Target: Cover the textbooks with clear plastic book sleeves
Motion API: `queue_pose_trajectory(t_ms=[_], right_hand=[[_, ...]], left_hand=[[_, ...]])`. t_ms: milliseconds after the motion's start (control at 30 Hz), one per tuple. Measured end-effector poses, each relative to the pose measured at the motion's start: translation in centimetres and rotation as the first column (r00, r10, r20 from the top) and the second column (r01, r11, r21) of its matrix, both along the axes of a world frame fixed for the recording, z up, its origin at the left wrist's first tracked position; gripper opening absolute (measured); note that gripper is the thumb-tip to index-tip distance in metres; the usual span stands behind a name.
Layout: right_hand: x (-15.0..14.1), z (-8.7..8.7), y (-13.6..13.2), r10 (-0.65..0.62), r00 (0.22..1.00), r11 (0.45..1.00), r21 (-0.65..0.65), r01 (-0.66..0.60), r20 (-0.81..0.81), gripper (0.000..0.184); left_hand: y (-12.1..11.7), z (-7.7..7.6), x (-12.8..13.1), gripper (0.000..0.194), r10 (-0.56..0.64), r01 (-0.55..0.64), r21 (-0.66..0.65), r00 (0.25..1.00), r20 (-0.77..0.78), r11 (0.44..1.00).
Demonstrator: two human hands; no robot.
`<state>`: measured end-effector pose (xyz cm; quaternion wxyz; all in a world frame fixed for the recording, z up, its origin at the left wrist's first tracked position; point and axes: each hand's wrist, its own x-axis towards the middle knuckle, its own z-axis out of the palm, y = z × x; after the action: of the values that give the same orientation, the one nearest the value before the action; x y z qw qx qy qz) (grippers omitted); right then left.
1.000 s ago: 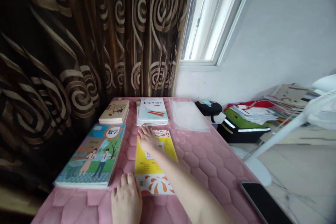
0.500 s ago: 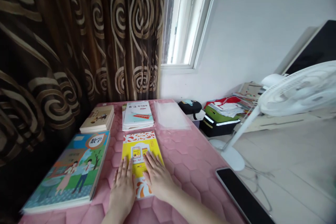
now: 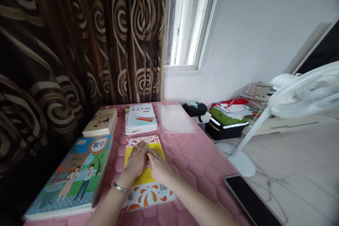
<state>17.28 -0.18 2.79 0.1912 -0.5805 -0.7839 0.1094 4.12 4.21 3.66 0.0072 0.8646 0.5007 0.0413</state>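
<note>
A yellow, white and orange workbook [image 3: 144, 190] lies flat in the middle of the pink quilted table top [image 3: 196, 162]. Both of my hands rest on its upper half, side by side. My left hand [image 3: 136, 160] lies flat with fingers stretched toward the far end; a thin bracelet is on that wrist. My right hand [image 3: 157, 165] also lies flat with fingers extended, touching the left hand. Neither hand holds anything.
A large illustrated textbook [image 3: 72, 176] lies at the left. A tan book [image 3: 100, 122], a stack of white-green booklets [image 3: 140, 118] and clear plastic sleeves [image 3: 176, 118] line the far edge. A dark phone [image 3: 251, 201] sits at the right edge. A white fan [image 3: 302, 95] stands beyond.
Both hands slid forward from the near end of the workbook to its upper half and came together. The view shifted slightly.
</note>
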Motion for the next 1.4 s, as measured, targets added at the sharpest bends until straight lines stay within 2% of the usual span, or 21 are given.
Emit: queue_pose_trajectory(t_ms=[100,233,333,433,567,700,833,900,967,1033,1167,1267,1400], right_hand=[[-0.4,-0.1,3.7,-0.008,1.000,0.999,0.037,0.007,0.021,0.053],[0.4,-0.6,6.8,-0.069,0.990,0.997,-0.008,0.070,0.119,0.055],[1.1,-1.1,7.4,-0.133,0.981,0.989,-0.039,0.139,0.139,0.060],[1.2,-1.4,7.4,-0.145,0.981,0.987,-0.052,0.152,0.131,0.061],[1.0,-1.5,7.4,-0.153,0.980,0.986,-0.052,0.161,0.130,0.061],[0.9,-1.3,7.4,-0.166,0.976,0.983,-0.049,0.175,0.144,0.060],[0.5,-0.7,7.1,-0.190,0.969,0.979,-0.046,0.200,0.160,0.058],[0.0,-0.4,6.3,-0.211,0.966,0.975,-0.037,0.219,0.151,0.057],[-0.6,-0.3,4.7,-0.201,0.971,0.978,-0.029,0.206,0.131,0.058],[-1.3,-0.4,2.2,-0.147,0.982,0.988,-0.028,0.152,0.119,0.059],[-1.3,-1.4,-3.6,-0.041,0.995,0.999,0.000,0.041,0.091,0.057],[0.0,-2.3,-6.7,-0.051,0.995,0.999,0.005,0.050,0.087,0.058],[1.2,-3.0,-8.0,-0.107,0.991,0.994,0.007,0.107,0.080,0.057]], left_hand=[[1.8,-0.3,0.1,0.057,0.041,-0.041,-0.026,0.999,0.022,0.999],[3.0,-1.2,0.0,0.056,0.071,-0.072,0.011,0.997,0.041,0.997],[3.7,-1.9,-0.4,0.056,0.122,-0.123,0.037,0.991,0.047,0.992],[4.6,-2.4,-1.1,0.056,0.172,-0.175,0.063,0.984,0.049,0.983],[5.1,-2.3,-1.5,0.056,0.139,-0.142,0.079,0.989,0.047,0.987],[2.9,-2.5,-1.1,0.055,0.130,-0.136,0.120,0.990,0.055,0.983],[-2.2,-4.1,-1.5,0.056,0.019,-0.031,0.135,0.996,0.085,0.990],[-4.8,-4.8,-2.3,0.056,-0.048,0.032,0.166,0.994,0.096,0.986],[-6.4,-5.2,-3.3,0.055,-0.062,0.044,0.186,0.994,0.095,0.982],[-7.1,-5.2,-4.0,0.053,-0.062,0.043,0.195,0.994,0.089,0.980],[-6.7,-4.9,-4.5,0.052,-0.065,0.040,0.222,0.992,0.107,0.974],[-6.3,-5.4,-5.0,0.050,0.046,-0.102,0.247,0.974,0.222,0.964],[-6.1,-6.6,-6.4,0.044,0.224,-0.337,0.191,0.866,0.447,0.922]])
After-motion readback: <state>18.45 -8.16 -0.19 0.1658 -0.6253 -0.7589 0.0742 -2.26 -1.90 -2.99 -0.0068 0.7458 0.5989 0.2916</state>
